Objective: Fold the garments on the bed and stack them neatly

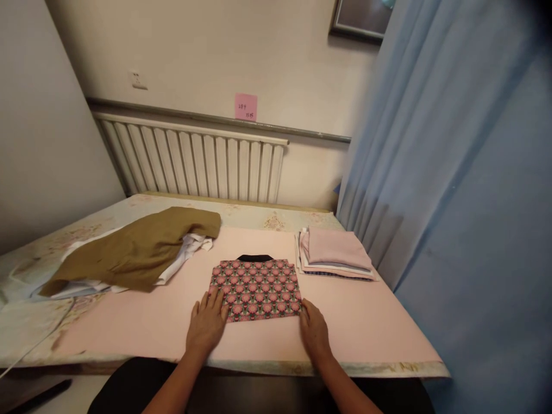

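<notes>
A folded patterned shirt [259, 289] with pink flower motifs and a black collar lies flat in front of me, its collar pointing away. My left hand [207, 323] rests flat on the shirt's near left corner, fingers apart. At the near right corner, my right hand [314, 329] has its fingers closed at the shirt's edge; its thumb is partly hidden. Beneath the shirt spreads a pink cloth [259, 345] covering part of the table.
To the right stands a stack of folded clothes [338, 250], a pink one on top. On the left lies a loose heap with an olive-brown garment [138, 247] over white cloth. A blue curtain [431, 172] hangs along the right side; a radiator [198, 161] is behind the table.
</notes>
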`<state>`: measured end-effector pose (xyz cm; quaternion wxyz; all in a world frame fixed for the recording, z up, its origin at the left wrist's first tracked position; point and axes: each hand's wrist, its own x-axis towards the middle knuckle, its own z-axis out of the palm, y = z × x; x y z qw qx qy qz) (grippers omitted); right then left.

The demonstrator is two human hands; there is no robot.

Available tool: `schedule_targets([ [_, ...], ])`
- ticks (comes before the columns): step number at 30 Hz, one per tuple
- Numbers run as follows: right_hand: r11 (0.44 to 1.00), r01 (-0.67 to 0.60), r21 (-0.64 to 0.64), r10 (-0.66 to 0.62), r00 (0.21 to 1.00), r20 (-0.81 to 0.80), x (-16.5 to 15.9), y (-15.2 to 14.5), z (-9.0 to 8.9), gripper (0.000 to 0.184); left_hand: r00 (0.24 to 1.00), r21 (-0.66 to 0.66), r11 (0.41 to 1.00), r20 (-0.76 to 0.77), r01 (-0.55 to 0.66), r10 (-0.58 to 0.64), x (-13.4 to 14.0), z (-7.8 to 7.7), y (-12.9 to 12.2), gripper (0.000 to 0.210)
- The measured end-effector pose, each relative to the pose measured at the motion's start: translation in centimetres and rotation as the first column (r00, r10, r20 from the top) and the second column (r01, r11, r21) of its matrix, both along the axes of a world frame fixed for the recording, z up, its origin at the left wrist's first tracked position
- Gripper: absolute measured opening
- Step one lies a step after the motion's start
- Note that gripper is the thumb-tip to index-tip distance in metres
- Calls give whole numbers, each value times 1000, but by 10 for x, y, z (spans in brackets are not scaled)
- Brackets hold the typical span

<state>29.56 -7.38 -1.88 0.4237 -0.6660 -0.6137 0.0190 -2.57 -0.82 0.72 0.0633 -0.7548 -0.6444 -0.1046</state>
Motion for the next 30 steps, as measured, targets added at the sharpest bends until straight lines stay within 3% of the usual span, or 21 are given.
schedule_targets([
  [30,999,39,3,-39,997,-72,-4,-6,0,35,1000,43,999,9,24,-25,-1,-5,2,55],
])
